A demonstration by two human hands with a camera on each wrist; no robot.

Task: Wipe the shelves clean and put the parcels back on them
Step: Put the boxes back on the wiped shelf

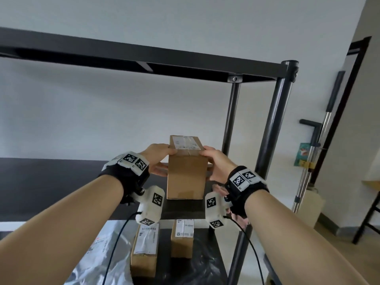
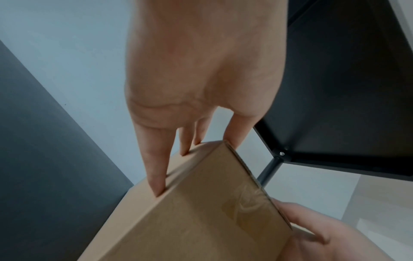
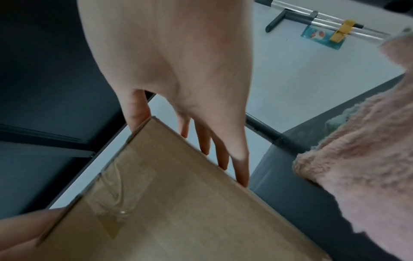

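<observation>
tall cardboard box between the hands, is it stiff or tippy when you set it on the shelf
The tall cardboard box is probably stiff: its faces stay flat and edges sharp where the left hand and right hand press its sides. It may be tippy, since it stands on a narrow end, taller than wide. Its plain cardboard probably isn't slippery.

I hold the tall parcel (image 1: 186,173) upright on the middle shelf (image 1: 51,182), my left hand (image 1: 159,161) at its left side, my right hand (image 1: 216,165) at its right. Below and before it, two smaller parcels (image 1: 144,249) (image 1: 182,239) stand side by side on the lower shelf (image 1: 205,270); right of it lies a cloth (image 3: 357,159).
</observation>
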